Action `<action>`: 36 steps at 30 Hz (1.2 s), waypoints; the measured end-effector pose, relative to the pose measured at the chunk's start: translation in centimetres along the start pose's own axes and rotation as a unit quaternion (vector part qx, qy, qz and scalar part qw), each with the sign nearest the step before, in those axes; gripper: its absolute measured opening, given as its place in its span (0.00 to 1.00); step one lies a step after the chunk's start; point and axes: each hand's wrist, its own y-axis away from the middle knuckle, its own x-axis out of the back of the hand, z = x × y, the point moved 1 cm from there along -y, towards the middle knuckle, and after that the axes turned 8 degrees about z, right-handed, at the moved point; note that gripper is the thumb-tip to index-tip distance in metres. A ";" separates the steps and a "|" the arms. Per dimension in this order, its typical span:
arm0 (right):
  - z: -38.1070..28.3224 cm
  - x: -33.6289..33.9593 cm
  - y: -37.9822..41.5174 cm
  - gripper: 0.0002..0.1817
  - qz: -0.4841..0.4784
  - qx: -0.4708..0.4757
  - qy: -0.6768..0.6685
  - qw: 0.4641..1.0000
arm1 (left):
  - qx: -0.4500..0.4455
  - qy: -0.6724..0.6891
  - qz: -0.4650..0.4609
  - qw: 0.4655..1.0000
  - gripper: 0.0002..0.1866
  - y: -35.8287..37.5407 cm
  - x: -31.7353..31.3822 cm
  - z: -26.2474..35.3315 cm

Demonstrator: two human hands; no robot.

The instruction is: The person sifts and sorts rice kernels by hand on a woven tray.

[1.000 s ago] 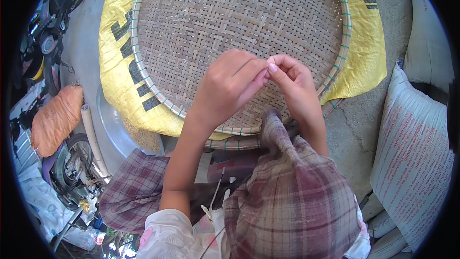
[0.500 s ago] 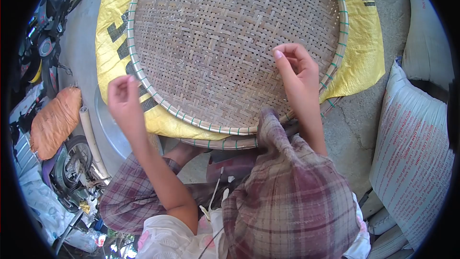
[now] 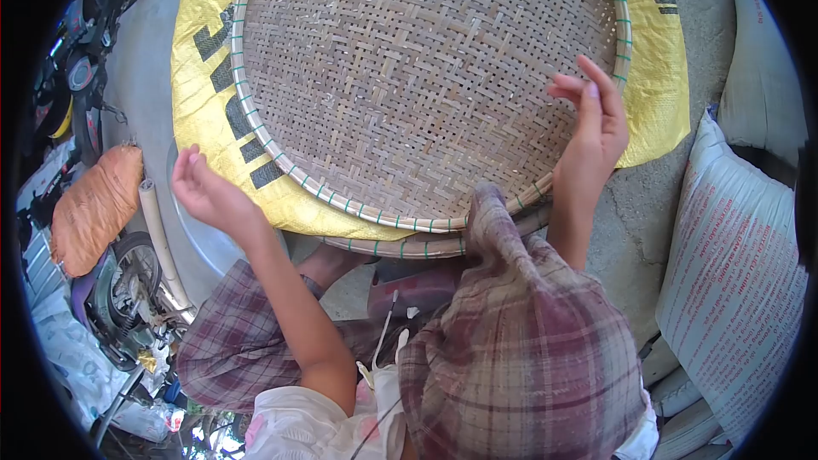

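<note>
A round woven bamboo tray [image 3: 417, 77] with a rim bound in green lies before me, its weave dotted with small pale bits. My right hand [image 3: 592, 123] hovers over the tray's right rim, fingers apart and nothing visible in them. Out to the left, my left hand [image 3: 213, 196] is raised beside the edge of the yellow printed sack [image 3: 204, 111]. Its fingers are loosely bent, and I see nothing held. The sack lies beneath the tray, and a second green-bound rim [image 3: 392, 247] shows under the sack's near edge.
Filled white sacks with red print [image 3: 733, 264] stand at the right. A metal basin [image 3: 209, 243] is partly visible at the left, near a pole [image 3: 162, 243], an orange bundle [image 3: 98, 213] and motorbikes [image 3: 128, 281]. Plaid cloth [image 3: 537, 349] covers my raised knee.
My right hand has moved right, from over the weave to the rim, and its fingers have spread. My left hand has shifted left and slightly down, away from the tray rim.
</note>
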 end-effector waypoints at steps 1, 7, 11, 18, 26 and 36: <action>0.0 0.4 -0.1 0.13 -0.002 -0.001 0.002 1.000 | -0.023 -0.032 -0.038 0.998 0.14 0.5 -0.4 0.4; -2.0 4.8 -0.9 0.12 0.175 0.147 0.135 0.964 | -0.017 -0.259 -0.121 0.958 0.24 0.4 -0.3 -4.3; -0.2 7.1 -1.7 0.12 0.106 0.100 0.307 0.941 | 0.042 -0.322 -0.194 0.926 0.25 0.6 -0.7 -4.2; 0.1 3.5 -0.2 0.19 0.050 0.251 0.540 0.802 | 0.080 -0.235 -0.230 0.941 0.23 1.7 -1.6 -4.0; 0.0 3.3 -0.8 0.47 0.036 0.156 0.455 0.876 | 0.103 -0.031 -0.172 0.979 0.20 2.0 -1.7 -5.0; 0.3 4.7 -3.0 0.44 0.009 0.108 0.483 0.869 | -0.005 -0.024 -0.093 0.995 0.19 2.6 -0.7 -1.2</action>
